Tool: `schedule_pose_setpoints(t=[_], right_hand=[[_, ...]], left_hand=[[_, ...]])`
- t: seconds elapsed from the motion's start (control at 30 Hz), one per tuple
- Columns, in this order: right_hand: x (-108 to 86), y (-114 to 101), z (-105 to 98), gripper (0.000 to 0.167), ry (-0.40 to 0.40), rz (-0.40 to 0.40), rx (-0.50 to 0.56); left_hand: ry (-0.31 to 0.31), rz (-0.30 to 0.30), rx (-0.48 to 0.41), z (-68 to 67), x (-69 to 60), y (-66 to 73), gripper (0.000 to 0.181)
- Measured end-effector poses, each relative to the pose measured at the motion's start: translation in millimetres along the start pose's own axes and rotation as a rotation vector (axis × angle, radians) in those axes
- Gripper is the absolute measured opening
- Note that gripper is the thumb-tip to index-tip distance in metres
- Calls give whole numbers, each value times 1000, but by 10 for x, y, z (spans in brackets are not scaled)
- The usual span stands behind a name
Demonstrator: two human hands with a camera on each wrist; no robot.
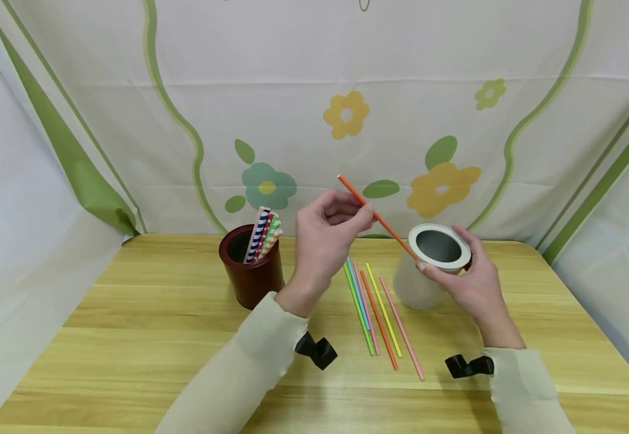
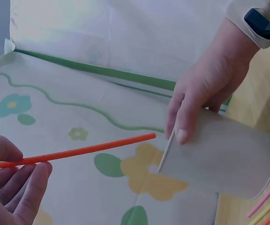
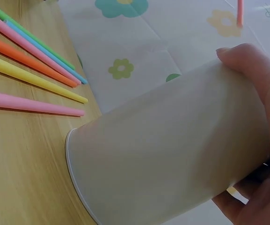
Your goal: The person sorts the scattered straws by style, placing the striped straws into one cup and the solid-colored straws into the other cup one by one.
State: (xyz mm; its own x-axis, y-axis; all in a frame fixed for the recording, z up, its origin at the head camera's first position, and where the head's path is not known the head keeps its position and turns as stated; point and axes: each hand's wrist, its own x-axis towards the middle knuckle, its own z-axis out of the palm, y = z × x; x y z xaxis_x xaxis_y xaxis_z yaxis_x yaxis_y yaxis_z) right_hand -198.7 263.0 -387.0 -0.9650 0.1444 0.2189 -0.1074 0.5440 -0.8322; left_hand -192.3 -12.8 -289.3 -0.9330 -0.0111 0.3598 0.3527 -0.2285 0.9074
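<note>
An orange straw (image 1: 383, 223) is pinched between the thumb and fingers of my left hand (image 1: 327, 235), held aslant in the air. Its lower end points toward the rim of a white canister (image 1: 423, 286); in the left wrist view the straw (image 2: 92, 148) and the canister (image 2: 223, 154) are apart. My right hand (image 1: 474, 277) grips the canister near its top, thumb on the near side and fingers round the far side. Through its mouth only a dark grey inside shows. The right wrist view has the canister's side (image 3: 172, 150) with the right thumb along its upper part.
Several plain straws lie side by side on the wooden table, among them a green straw (image 1: 359, 304), a yellow straw (image 1: 383, 310) and a pink straw (image 1: 403, 328). Left of them stands a dark red canister (image 1: 254, 280) with several patterned paper straws (image 1: 260, 238). A flowered cloth (image 1: 292, 108) hangs behind.
</note>
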Motion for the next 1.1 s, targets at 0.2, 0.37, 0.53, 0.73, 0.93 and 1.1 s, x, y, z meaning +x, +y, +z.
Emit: schedule_pose_setpoints(t=[0.2,0.37,0.53,0.73,0.93,1.1], right_hand=[[7,9,11,107,-5,10,6],[7,10,7,108,-11,11,12],[0,4,-5,107,-10,12,17],[3,22,-27,104,-13,6,65],[26,69,-91,99,-75,-53,99],[27,99,-171,93,-151,-99,181]], left_hand=[[6,-4,6,101,68,-16,9],[-24,-54,51,172,119,-144,8],[-65,-106,140,250,140,-268,4],[-130,-139,220,312,149,-336,10],[-157,-199,208,331,146,-383,6],[-174,-233,203,344,130,-437,4]])
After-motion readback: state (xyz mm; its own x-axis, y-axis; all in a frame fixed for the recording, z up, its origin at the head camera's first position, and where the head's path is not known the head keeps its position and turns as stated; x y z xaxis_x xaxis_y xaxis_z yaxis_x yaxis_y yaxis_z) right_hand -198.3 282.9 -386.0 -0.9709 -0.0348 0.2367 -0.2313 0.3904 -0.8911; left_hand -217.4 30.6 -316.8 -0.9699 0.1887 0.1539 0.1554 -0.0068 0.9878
